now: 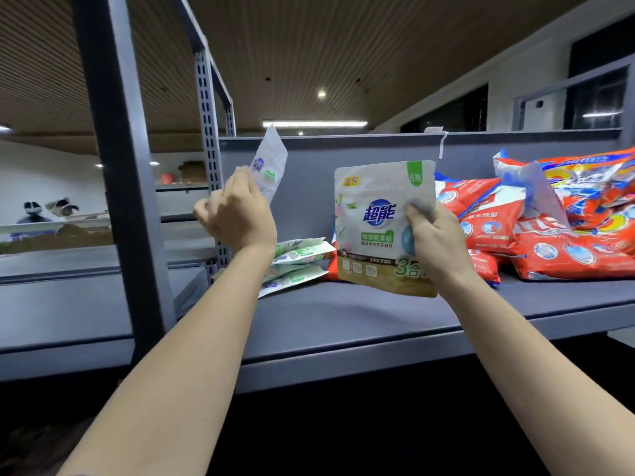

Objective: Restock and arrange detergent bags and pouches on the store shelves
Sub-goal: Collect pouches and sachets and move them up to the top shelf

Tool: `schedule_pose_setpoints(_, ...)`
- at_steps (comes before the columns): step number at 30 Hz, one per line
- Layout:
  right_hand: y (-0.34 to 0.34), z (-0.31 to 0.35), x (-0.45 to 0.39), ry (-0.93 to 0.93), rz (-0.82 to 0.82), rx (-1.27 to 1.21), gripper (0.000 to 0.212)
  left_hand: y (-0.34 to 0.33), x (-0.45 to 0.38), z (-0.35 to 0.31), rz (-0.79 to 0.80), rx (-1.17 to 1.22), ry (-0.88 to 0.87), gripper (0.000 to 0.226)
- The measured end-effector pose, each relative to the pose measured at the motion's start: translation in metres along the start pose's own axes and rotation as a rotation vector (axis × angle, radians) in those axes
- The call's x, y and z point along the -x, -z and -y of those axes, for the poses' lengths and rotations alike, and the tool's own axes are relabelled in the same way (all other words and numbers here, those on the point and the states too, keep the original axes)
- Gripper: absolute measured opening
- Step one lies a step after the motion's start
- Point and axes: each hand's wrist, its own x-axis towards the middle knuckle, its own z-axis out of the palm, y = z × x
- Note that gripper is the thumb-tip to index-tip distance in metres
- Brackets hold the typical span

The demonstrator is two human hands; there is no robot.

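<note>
Left hand (237, 214) pinching a pouch (269, 166), right hand (433, 238) gripping another pouch (374, 228) above shelf edge (378, 359)

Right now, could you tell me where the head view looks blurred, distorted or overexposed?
Head view: left hand and its pouch are motion-blurred; the right-hand pouch prints sharp; shelf posts bow from wide-angle distortion; ceiling strip light blows out.

Bare shelf (343, 324) along its front edge; flat pouches (299, 259) block the left end, red bags (549, 235) the right.
</note>
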Motion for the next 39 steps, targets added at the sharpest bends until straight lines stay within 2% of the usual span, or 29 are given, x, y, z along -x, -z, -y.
schedule_pose_setpoints(3,-0.001,-0.006,-0.010,-0.017,0.017,-0.016,0.019,-0.034,-0.002,0.001,0.063,-0.072,-0.068,0.038)
schedule_pose_setpoints(5,-0.001,-0.010,-0.018,-0.034,0.033,-0.027,0.020,-0.050,-0.006,-0.001,0.044,-0.041,-0.120,0.031)
schedule_pose_setpoints(8,-0.007,-0.014,-0.030,-0.029,0.024,-0.025,0.022,-0.072,-0.009,0.002,0.007,-0.084,-0.324,0.017)
schedule_pose_setpoints(9,-0.010,-0.015,-0.033,-0.020,0.003,-0.019,0.022,-0.079,-0.008,0.007,0.078,-0.138,-0.415,0.017)
schedule_pose_setpoints(10,-0.014,-0.015,-0.037,-0.011,-0.026,-0.001,0.022,-0.085,-0.004,0.013,0.222,-0.192,-0.493,0.018)
schedule_pose_setpoints(12,-0.023,-0.016,-0.043,0.018,-0.084,0.039,0.021,-0.095,0.008,0.027,0.590,-0.309,-0.574,0.025)
schedule_pose_setpoints(14,-0.035,-0.018,-0.048,0.051,-0.118,0.062,0.020,-0.098,0.018,0.042,0.879,-0.356,-0.528,0.033)
schedule_pose_setpoints(16,-0.049,-0.022,-0.057,0.078,-0.145,0.122,0.020,-0.094,0.022,0.052,1.020,-0.267,-0.356,0.039)
schedule_pose_setpoints(19,-0.079,-0.030,-0.069,0.190,-0.158,0.185,0.019,-0.089,0.021,0.056,1.003,-0.172,-0.261,0.040)
schedule_pose_setpoints(21,-0.098,-0.040,-0.074,0.309,-0.118,0.366,0.014,-0.088,0.023,0.053,0.927,-0.188,-0.226,0.035)
schedule_pose_setpoints(23,-0.115,-0.058,-0.076,0.372,0.110,0.668,0.036,-0.085,0.027,0.051,0.848,-0.230,-0.153,0.036)
schedule_pose_setpoints(25,-0.127,-0.077,-0.072,0.285,0.412,0.981,0.047,-0.081,0.031,0.053,0.780,-0.267,-0.048,0.046)
schedule_pose_setpoints(26,-0.130,-0.084,-0.069,0.206,0.501,1.053,0.048,-0.079,0.032,0.054,0.760,-0.282,0.000,0.051)
schedule_pose_setpoints(28,-0.129,-0.090,-0.067,0.097,0.538,1.030,0.048,-0.076,0.033,0.056,0.742,-0.276,0.064,0.054)
schedule_pose_setpoints(32,-0.125,-0.082,-0.063,0.015,0.575,0.946,0.044,-0.071,0.032,0.052,0.720,-0.220,0.099,0.046)
schedule_pose_setpoints(35,-0.117,-0.075,-0.057,-0.008,0.574,0.904,0.045,-0.063,0.030,0.047,0.760,-0.218,0.083,0.041)
schedule_pose_setpoints(39,-0.102,-0.063,-0.043,0.013,0.571,0.867,0.046,-0.048,0.032,0.041,0.837,-0.246,0.062,0.053)
